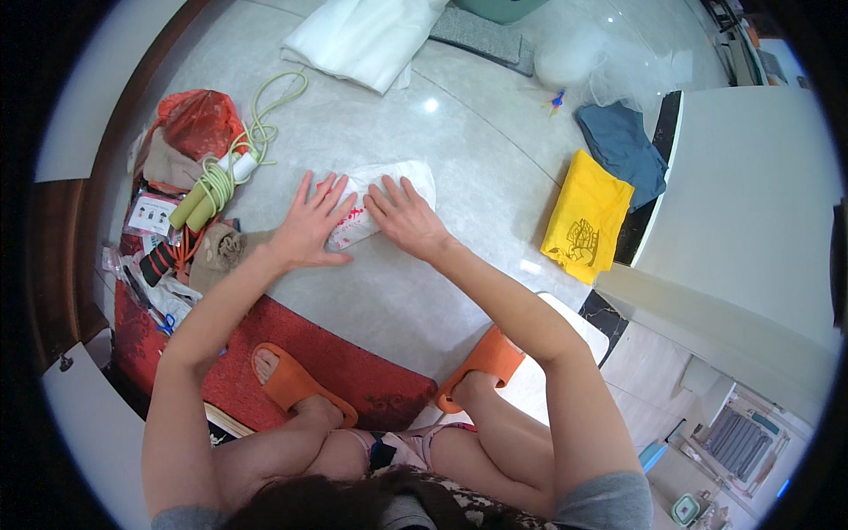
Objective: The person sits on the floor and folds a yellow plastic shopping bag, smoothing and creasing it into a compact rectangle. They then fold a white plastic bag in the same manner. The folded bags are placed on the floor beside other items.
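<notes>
A white plastic bag [419, 173] with red print lies flattened on the grey tiled floor [391, 291]. My left hand [311, 222] rests palm down with its fingers spread, the fingertips over the bag's left part and the thumb pointing right. On the bag's right part lies my right hand [407, 218], also palm down, its fingers slightly apart. Neither hand grips anything that I can see. Parts of the bag are hidden under the fingers.
Left are a green jump rope [215, 189], a red plastic bag [202, 122] and blue-handled scissors [167, 324] by a red mat [311, 351]. Folded yellow [586, 212] and blue cloth [623, 146] lie right, near a white panel [742, 185]. White sheeting [364, 43] lies ahead.
</notes>
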Demonstrator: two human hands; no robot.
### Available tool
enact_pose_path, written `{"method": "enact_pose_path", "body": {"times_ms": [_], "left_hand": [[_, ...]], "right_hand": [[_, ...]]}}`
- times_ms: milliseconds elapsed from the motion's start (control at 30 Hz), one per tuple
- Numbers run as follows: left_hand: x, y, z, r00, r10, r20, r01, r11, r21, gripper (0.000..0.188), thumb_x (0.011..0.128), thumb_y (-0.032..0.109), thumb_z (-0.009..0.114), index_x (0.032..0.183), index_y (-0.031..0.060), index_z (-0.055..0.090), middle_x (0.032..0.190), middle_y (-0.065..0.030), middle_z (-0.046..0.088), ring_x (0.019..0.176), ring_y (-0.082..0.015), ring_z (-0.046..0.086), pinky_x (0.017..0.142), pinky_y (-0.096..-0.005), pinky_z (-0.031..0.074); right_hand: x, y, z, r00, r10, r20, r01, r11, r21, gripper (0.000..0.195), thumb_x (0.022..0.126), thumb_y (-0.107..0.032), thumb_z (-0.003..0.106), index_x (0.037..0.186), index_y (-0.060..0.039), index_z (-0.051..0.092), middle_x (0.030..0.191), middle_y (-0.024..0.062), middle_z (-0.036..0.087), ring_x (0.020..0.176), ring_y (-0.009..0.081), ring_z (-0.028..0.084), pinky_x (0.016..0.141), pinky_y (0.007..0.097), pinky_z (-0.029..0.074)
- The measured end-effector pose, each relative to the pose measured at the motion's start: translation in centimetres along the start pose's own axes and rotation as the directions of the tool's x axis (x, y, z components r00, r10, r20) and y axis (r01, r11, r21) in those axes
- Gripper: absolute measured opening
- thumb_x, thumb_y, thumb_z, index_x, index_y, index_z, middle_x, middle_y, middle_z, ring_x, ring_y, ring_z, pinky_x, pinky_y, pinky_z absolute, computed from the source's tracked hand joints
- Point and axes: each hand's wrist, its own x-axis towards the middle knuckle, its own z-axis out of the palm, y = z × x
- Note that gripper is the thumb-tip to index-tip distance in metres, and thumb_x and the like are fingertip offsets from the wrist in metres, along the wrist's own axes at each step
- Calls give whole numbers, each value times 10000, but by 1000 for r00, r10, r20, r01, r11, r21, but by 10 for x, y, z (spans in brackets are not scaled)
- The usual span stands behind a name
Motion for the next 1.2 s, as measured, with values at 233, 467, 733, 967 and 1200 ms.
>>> {"method": "enact_pose_path", "body": {"times_ms": [233, 467, 733, 967, 1200], "left_hand": [[31, 19, -27, 950, -86, -300, -32, 929, -369, 405, 821, 167, 741, 1203, 83, 636, 1249, -80, 661, 1283, -292, 566, 1185, -578, 257], [26, 22, -75, 931, -152, -333, -6, 903, -430, 320, 877, 162, 696, 1188, 108, 637, 1190, -88, 680, 1216, -303, 595, 1143, -522, 352], [-18, 12, -76, 969, -36, -243, -30, 965, -260, 386, 873, 116, 669, 1253, 83, 607, 1306, -119, 617, 1269, -315, 550, 1142, -511, 367], [-68, 41, -55, 985, 82, -152, -112, 973, -203, 448, 859, 166, 707, 1285, 99, 589, 1363, -111, 566, 1304, -300, 510, 1148, -487, 374], [-164, 82, -47, 993, -117, -34, 96, 924, -370, 432, 887, 146, 678, 1306, 105, 582, 1408, -128, 530, 1360, -290, 461, 1190, -507, 313]], "right_hand": [[-48, 44, -80, 891, 411, 192, -384, 457, 802, 467, 858, -131, 644, 1314, -83, 555, 1234, 127, 632, 1106, 255, 630, 956, 331, 502], [-242, 158, -133, 270, 744, 611, -360, -510, 781, 507, 887, -156, 555, 1373, -19, 505, 1262, 118, 620, 1175, 204, 593, 1005, 335, 481], [-319, 202, -56, 295, 873, -388, -890, 399, 220, 606, 976, -270, 472, 1517, -18, 370, 1527, 239, 397, 1396, 425, 373, 1175, 457, 275], [-272, 186, 16, 542, 824, -166, -840, 535, -92, 613, 1002, -398, 555, 1496, -62, 422, 1511, 168, 449, 1414, 358, 364, 1187, 502, 232], [-304, 216, 61, 300, 954, -22, -804, 240, -543, 706, 1051, -596, 272, 1611, -170, 211, 1660, 67, 237, 1526, 261, 209, 1226, 463, 176]]}}
